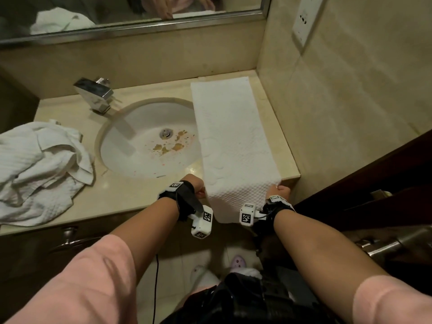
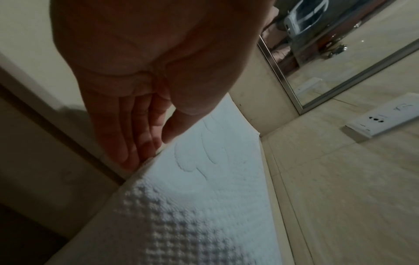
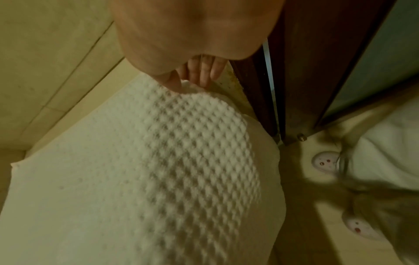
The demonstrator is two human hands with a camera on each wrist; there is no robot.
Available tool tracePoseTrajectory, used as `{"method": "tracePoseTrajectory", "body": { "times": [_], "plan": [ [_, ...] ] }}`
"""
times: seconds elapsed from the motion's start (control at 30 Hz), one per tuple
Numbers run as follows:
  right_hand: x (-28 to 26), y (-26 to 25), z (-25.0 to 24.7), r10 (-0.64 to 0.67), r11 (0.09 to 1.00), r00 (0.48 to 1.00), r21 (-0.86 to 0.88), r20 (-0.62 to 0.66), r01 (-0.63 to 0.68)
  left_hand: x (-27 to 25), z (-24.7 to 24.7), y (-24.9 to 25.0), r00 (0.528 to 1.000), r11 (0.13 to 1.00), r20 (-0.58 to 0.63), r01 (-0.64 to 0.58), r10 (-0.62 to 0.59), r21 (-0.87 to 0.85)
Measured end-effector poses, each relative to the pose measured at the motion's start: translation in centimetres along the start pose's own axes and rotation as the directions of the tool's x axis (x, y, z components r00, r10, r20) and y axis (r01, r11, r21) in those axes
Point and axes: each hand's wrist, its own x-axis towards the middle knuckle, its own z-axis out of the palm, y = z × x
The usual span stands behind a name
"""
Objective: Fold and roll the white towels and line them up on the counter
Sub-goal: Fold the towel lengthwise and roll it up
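Note:
A long white waffle towel (image 1: 231, 136) lies folded in a strip on the counter (image 1: 121, 197), right of the sink, its near end hanging over the front edge. My left hand (image 1: 198, 189) pinches the towel's left near edge, thumb on top and fingers underneath, as the left wrist view shows: left hand (image 2: 156, 141), towel (image 2: 204, 188). My right hand (image 1: 281, 190) pinches the right near edge; in the right wrist view the right hand (image 3: 188, 80) has its thumb on the towel (image 3: 181, 161). A crumpled white towel (image 1: 39, 169) lies at the counter's left.
A stained white sink (image 1: 149, 141) with a chrome faucet (image 1: 95, 94) sits mid-counter. A tiled wall (image 1: 350, 90) with a socket (image 1: 304, 19) bounds the right side. A dark wooden door (image 1: 374, 183) stands at right; a mirror (image 1: 117, 12) runs along the back.

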Motion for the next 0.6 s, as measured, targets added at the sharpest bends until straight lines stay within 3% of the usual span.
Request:
{"method": "tracePoseTrajectory", "body": {
  "times": [0.17, 0.27, 0.4, 0.6],
  "plan": [
    [0.0, -0.3, -1.3, -0.057, 0.998, 0.991, 0.009, 0.125, 0.056, -0.1, -0.7, 0.1, 0.998, 1.0, 0.057, 0.013, -0.011, -0.023],
    [0.7, -0.2, -1.3, -0.057, 0.998, 0.986, 0.042, 0.155, 0.051, 0.2, -1.2, 0.0, 0.996, 0.996, 0.09, -0.009, 0.0, 0.092],
    [1.1, 0.2, -1.4, -0.061, 0.99, 0.992, 0.137, 0.11, 0.045, 2.2, -1.2, -0.9, 0.996, 0.984, 0.083, -0.036, 0.021, 0.172],
    [1.1, -0.4, -1.9, -0.153, 0.985, 0.987, 0.09, 0.049, 0.148, 1.1, -0.5, -1.0, 0.994, 0.928, 0.027, -0.105, 0.102, 0.357]
  ]
}}
